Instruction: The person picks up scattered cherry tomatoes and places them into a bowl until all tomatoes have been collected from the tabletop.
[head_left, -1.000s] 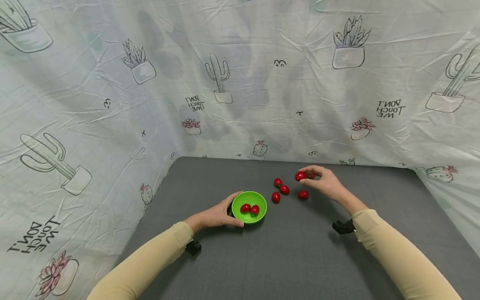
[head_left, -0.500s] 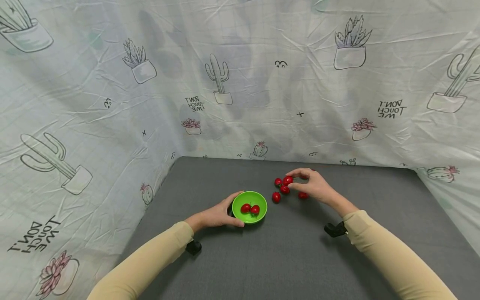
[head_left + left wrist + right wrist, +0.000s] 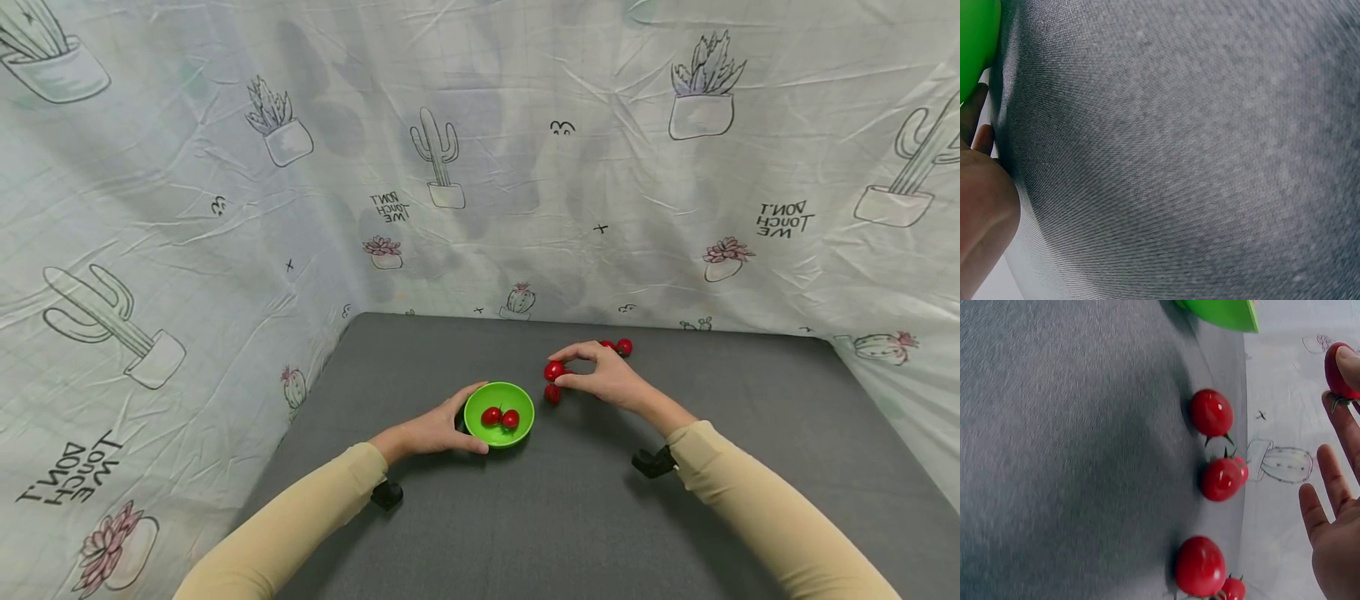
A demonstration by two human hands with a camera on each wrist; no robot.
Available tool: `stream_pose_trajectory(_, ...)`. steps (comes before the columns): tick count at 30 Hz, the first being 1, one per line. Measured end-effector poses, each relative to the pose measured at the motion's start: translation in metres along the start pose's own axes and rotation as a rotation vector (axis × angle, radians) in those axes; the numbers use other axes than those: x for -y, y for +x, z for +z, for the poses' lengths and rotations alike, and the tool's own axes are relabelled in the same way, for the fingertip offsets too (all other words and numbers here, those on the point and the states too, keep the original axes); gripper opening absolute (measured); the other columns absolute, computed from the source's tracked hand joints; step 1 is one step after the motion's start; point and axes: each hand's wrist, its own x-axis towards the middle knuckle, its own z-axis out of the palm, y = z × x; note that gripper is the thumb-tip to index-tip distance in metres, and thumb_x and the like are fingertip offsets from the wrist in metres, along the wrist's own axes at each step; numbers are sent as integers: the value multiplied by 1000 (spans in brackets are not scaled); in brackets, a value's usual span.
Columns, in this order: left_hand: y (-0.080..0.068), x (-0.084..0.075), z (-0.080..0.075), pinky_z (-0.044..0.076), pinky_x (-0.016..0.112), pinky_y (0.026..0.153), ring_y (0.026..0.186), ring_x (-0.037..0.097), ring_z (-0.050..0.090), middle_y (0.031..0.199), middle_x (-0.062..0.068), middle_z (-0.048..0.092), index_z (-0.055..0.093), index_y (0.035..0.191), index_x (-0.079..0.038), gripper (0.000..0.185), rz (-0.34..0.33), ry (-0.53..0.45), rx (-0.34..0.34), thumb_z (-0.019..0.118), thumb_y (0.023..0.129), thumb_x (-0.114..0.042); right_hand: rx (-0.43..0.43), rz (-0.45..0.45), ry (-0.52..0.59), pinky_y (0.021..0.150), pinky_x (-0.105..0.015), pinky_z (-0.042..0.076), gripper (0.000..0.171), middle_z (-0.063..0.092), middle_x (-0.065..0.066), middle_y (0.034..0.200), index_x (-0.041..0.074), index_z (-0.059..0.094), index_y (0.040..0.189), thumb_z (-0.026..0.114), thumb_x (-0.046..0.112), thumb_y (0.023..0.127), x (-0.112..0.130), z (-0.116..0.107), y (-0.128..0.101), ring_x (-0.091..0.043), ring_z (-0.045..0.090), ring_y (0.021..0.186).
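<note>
Left hand (image 3: 431, 432) grips green bowl (image 3: 498, 414), right hand (image 3: 607, 379) pinches a cherry tomato (image 3: 554, 370)
Two tomatoes lie in the bowl, other tomatoes on the grey table (image 3: 570, 508) near the right hand

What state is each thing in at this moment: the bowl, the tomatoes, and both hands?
Green bowl: upright on the table, holding two tomatoes.
Bowl tomatoes: resting inside.
Pinched tomato: lifted, in the right hand's fingers.
Loose tomatoes: lying on the mat.
Left hand: grips the bowl's side.
Right hand: pinches one tomato.

Two tomatoes (image 3: 500, 417) in bowl (image 3: 480, 402), loose tomatoes (image 3: 1211, 412) right of it, on table (image 3: 525, 517)
</note>
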Motion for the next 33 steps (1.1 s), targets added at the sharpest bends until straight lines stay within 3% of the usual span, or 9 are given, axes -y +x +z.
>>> stream_pose_trajectory(12, 1, 0, 1, 22, 51, 118, 148, 17, 26, 163, -4, 25, 15, 165, -31, 109, -2, 2, -11, 87, 83, -43, 72, -40, -27, 99, -57, 42, 35, 59, 1, 127, 26, 73, 124, 79, 37, 92, 10, 22, 8, -26, 45, 125)
stream_pose_trajectory(20, 2, 2, 0, 21, 52, 118, 148, 17, 25, 163, -4, 24, 14, 165, -29, 107, -12, -11, -2, 85, 85, -41, 114, -67, -29, 93, -49, 42, 32, 56, 1, 123, 28, 74, 122, 80, 36, 92, 12, 34, 12, -34, 43, 126)
stream_pose_trajectory(27, 2, 3, 0, 21, 54, 118, 148, 18, 25, 163, -3, 23, 13, 165, -30, 107, -13, -14, 4, 84, 86, -41, 146, -69, -31, 98, -50, 41, 32, 60, 6, 124, 30, 74, 122, 81, 35, 91, 15, 43, 14, -21, 41, 127)
stream_pose_trajectory(33, 2, 3, 1, 23, 52, 118, 147, 16, 27, 163, -4, 24, 15, 163, -34, 103, -11, -19, 7, 84, 86, -40, 172, -86, -35, 95, -49, 43, 29, 59, 7, 123, 30, 74, 120, 80, 34, 92, 18, 53, 15, -20, 40, 126)
